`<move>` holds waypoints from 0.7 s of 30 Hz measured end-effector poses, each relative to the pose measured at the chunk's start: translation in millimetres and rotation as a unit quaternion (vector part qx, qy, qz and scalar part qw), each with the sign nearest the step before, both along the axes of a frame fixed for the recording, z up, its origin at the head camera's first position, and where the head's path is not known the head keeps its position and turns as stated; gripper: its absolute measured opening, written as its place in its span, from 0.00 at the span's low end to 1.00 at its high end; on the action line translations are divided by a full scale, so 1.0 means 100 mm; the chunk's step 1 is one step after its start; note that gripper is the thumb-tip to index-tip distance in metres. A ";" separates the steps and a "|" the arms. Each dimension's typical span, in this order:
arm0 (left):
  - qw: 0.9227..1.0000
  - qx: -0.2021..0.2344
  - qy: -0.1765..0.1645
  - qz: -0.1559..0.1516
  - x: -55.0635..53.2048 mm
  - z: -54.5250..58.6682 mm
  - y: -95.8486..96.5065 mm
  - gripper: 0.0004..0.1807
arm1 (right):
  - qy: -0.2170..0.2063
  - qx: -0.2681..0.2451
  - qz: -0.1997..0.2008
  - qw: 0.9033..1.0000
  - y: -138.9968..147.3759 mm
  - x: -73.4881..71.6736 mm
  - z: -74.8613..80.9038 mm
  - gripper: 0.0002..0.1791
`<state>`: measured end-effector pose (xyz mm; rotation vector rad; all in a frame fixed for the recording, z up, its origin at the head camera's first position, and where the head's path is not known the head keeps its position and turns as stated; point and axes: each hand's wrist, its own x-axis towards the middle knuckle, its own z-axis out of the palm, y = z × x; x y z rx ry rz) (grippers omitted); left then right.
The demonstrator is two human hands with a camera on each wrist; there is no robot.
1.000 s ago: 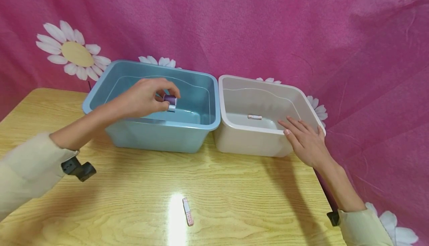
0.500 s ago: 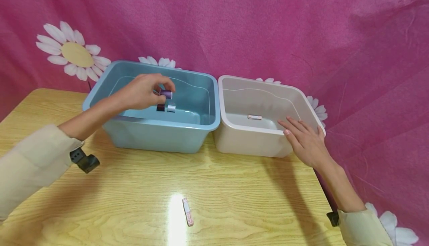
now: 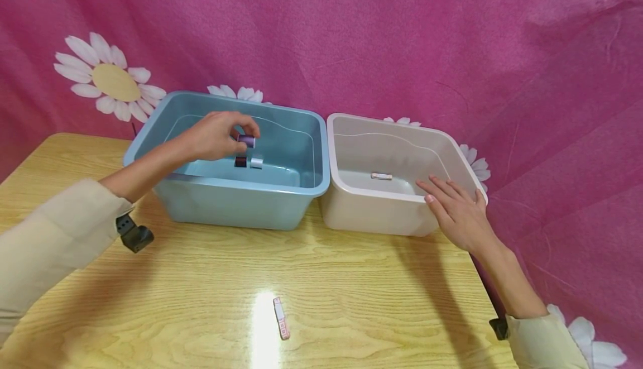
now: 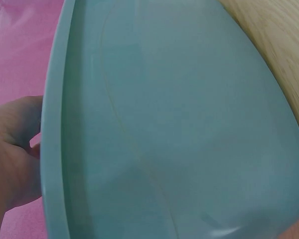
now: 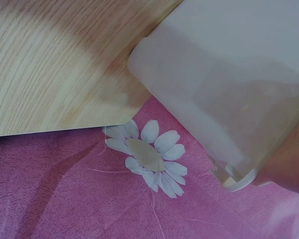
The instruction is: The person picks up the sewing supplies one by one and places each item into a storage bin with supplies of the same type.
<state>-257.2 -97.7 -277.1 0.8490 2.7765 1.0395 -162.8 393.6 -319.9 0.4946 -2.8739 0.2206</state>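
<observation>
My left hand point(image 3: 217, 134) pinches a purple thread spool point(image 3: 247, 141) between thumb and fingers, above the inside of the blue bin point(image 3: 236, 185). Below it, a dark brown spool point(image 3: 240, 162) and a white spool point(image 3: 257, 162) lie side by side on the bin's floor. In the left wrist view the blue bin's wall point(image 4: 189, 119) hides the fingertips and the spool. My right hand point(image 3: 458, 212) rests with straight fingers on the near right rim of the off-white bin point(image 3: 382, 207). Inside that bin lies a small pink and white folded strip point(image 3: 382, 176).
Both bins stand side by side at the back of the wooden table point(image 3: 351, 296), against a pink flowered cloth point(image 3: 402, 39). A similar pink and white strip point(image 3: 282, 319) lies near the table's front. The table's right edge runs below my right arm.
My left hand has moved slightly left and up with the purple spool, bringing the dark brown spool on the bin floor into sight. My right hand stays on the rim.
</observation>
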 end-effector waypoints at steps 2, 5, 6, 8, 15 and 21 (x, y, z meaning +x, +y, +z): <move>1.000 -0.001 -0.004 0.001 -0.02 -0.01 0.00 0.14 | -0.001 0.000 0.000 1.000 0.00 0.00 0.00 0.24; 1.000 -0.004 -0.007 0.004 -0.05 -0.03 0.00 0.14 | -0.001 0.000 0.000 1.000 0.00 0.00 0.00 0.24; 1.000 -0.005 -0.008 0.005 -0.06 -0.04 0.00 0.14 | -0.001 0.001 0.000 1.000 0.00 0.00 0.00 0.24; 1.000 -0.007 -0.010 0.007 -0.08 -0.05 0.00 0.14 | 0.000 0.001 -0.001 1.000 0.00 0.00 0.00 0.24; 1.000 -0.013 -0.023 0.015 -0.15 -0.08 -0.01 0.14 | -0.002 -0.001 -0.002 1.000 0.01 0.00 -0.01 0.24; 0.999 -0.018 -0.030 0.022 -0.19 -0.10 -0.04 0.15 | -0.003 0.000 -0.001 1.000 0.02 -0.02 -0.02 0.24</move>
